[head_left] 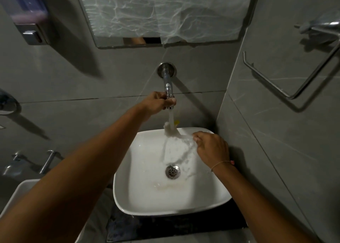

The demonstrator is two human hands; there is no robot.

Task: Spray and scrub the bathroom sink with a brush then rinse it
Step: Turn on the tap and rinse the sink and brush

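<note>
White sink [128, 202] sits nearest me on a dark counter [184, 224]; the drain [172, 171] lies mid-basin with water pooling around it. My right hand [211, 150] is over the basin's far right, fingers curled closed on a blurred whitish item, possibly the brush [172, 130], held under the water stream [171, 116]. My left hand [157, 103] is gripped closed around the tap [168, 90], which projects from the grey wall. A covered mirror [165, 12] hangs above; a soap dispenser [31, 22] is mounted far left.
</note>
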